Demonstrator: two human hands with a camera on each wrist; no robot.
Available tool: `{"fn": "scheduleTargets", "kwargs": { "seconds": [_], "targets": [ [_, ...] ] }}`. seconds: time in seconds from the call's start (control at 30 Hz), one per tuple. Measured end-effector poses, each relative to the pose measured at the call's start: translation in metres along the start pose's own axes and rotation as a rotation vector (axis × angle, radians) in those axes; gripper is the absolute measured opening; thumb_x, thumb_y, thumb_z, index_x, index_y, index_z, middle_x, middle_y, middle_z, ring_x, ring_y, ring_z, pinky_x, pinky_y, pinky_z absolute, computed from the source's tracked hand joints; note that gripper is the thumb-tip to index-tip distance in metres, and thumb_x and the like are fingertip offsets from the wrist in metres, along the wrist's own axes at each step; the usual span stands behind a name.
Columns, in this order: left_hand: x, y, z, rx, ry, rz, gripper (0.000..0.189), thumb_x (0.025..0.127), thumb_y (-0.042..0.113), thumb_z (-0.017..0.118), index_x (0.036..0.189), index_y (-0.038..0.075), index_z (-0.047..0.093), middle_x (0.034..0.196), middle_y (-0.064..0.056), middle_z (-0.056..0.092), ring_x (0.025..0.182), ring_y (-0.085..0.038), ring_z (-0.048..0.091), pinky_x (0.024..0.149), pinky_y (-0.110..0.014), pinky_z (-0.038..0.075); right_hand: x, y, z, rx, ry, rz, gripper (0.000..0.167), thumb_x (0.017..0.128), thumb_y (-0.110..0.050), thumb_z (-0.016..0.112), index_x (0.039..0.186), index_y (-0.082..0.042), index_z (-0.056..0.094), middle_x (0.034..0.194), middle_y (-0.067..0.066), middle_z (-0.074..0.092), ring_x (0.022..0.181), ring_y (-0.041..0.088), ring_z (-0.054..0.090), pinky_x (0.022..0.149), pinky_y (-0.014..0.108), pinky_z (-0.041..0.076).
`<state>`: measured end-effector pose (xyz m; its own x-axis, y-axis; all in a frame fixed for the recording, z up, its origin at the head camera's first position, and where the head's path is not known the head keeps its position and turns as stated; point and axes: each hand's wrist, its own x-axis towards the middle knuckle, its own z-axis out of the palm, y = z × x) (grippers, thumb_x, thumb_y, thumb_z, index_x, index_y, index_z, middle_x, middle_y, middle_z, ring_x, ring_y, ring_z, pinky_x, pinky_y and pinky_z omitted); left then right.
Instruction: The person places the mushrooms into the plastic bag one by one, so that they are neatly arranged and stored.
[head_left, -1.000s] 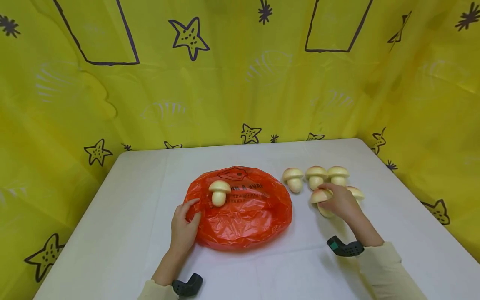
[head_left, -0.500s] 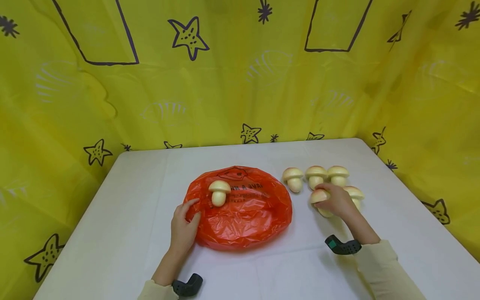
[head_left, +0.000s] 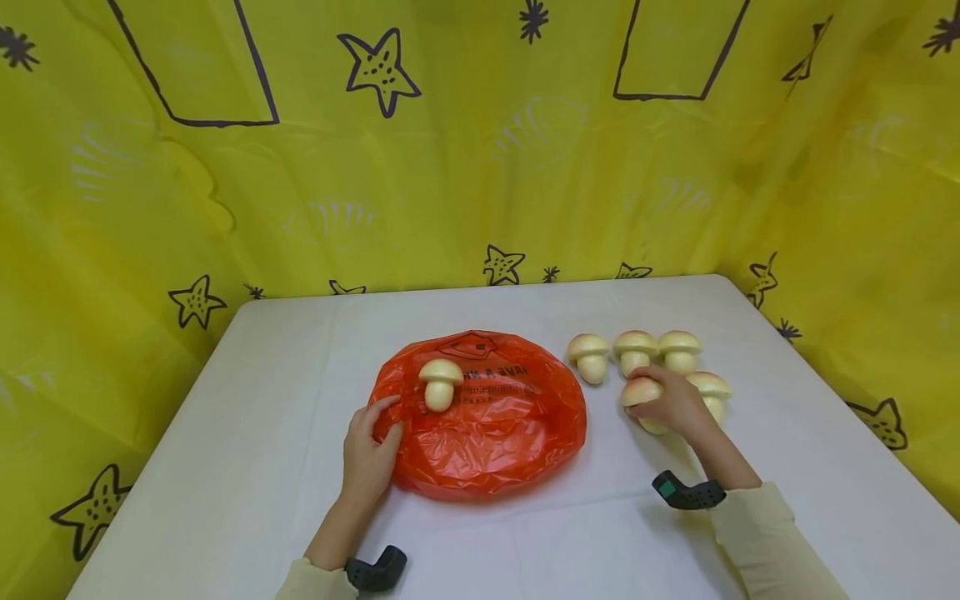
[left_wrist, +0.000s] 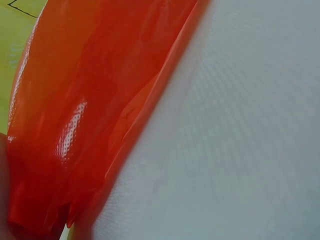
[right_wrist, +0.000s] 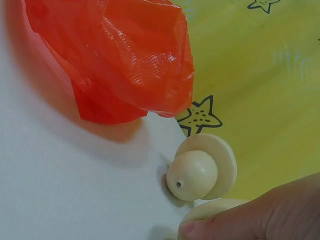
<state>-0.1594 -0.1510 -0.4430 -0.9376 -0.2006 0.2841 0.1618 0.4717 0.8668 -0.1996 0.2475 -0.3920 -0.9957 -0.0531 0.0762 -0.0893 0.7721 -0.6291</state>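
Note:
An orange-red plastic bag [head_left: 487, 450] lies spread on the table, its black lettering showing back to front. Within its outline rests a cream toy mushroom [head_left: 439, 387]. My left hand [head_left: 367, 458] holds the bag's left edge, thumb and index finger lying over the plastic; the remaining fingers are hidden. To the right of the bag, my right hand [head_left: 678, 408] grips another toy mushroom [head_left: 640, 392] by its cap between thumb and fingers. The right wrist view has the thumb [right_wrist: 220, 225] pressed to this cap, with a second mushroom [right_wrist: 192, 175] close beyond it.
Several more toy mushrooms stand around the right hand: one [head_left: 588, 358] near the bag, two [head_left: 636, 354] behind the hand, another [head_left: 708, 392] right beside it. The white table [head_left: 225, 467] is backed by a yellow curtain [head_left: 450, 183] with starfish drawings.
My right hand has shifted slightly left, keeping its fingers on the mushroom. The left hand and bag have stayed in place. The head view has tilted a little.

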Motion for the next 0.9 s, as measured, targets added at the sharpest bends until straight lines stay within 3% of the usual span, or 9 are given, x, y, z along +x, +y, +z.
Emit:
{"fn": "scheduleTargets", "kwargs": {
  "seconds": [0.13, 0.37, 0.57, 0.9],
  "targets": [
    [0.0, 0.0, 0.0, -0.004, -0.009, -0.003, 0.032, 0.086, 0.002, 0.054, 0.117, 0.006, 0.059, 0.109, -0.017, 0.051, 0.102, -0.03, 0.047, 0.087, -0.048, 0.043, 0.001, 0.002, -0.001, 0.036, -0.004, 0.007, 0.051, 0.061, -0.009, 0.08, 0.106, 0.005, 0.059, 0.105, 0.029, 0.056, 0.089, 0.039, 0.053, 0.076, 0.048, 0.042],
    [0.0, 0.0, 0.0, -0.008, -0.014, -0.009, 0.032, 0.086, 0.001, 0.054, 0.117, 0.006, 0.059, 0.108, -0.017, 0.051, 0.102, -0.03, 0.047, 0.088, -0.047, 0.042, -0.001, 0.0, -0.007, 0.208, -0.022, 0.029, 0.05, 0.067, -0.006, 0.078, 0.111, 0.009, 0.057, 0.104, 0.026, 0.057, 0.089, 0.029, 0.052, 0.073, 0.031, 0.044],
    [0.0, 0.002, -0.001, -0.008, -0.022, -0.016, 0.032, 0.086, 0.002, 0.054, 0.117, 0.005, 0.059, 0.11, -0.017, 0.05, 0.104, -0.03, 0.047, 0.089, -0.048, 0.042, -0.002, -0.002, -0.012, 0.256, -0.039, 0.032, 0.053, 0.07, -0.007, 0.077, 0.115, 0.009, 0.055, 0.109, 0.025, 0.056, 0.089, 0.025, 0.052, 0.071, 0.022, 0.043],
    [-0.001, 0.002, -0.001, -0.001, -0.016, -0.003, 0.032, 0.086, 0.001, 0.054, 0.117, 0.006, 0.059, 0.109, -0.017, 0.05, 0.103, -0.03, 0.047, 0.088, -0.047, 0.043, -0.004, -0.003, -0.014, 0.312, -0.058, 0.021, 0.054, 0.072, -0.008, 0.076, 0.118, 0.008, 0.053, 0.11, 0.024, 0.055, 0.087, 0.022, 0.052, 0.07, 0.02, 0.044]
  ]
}}
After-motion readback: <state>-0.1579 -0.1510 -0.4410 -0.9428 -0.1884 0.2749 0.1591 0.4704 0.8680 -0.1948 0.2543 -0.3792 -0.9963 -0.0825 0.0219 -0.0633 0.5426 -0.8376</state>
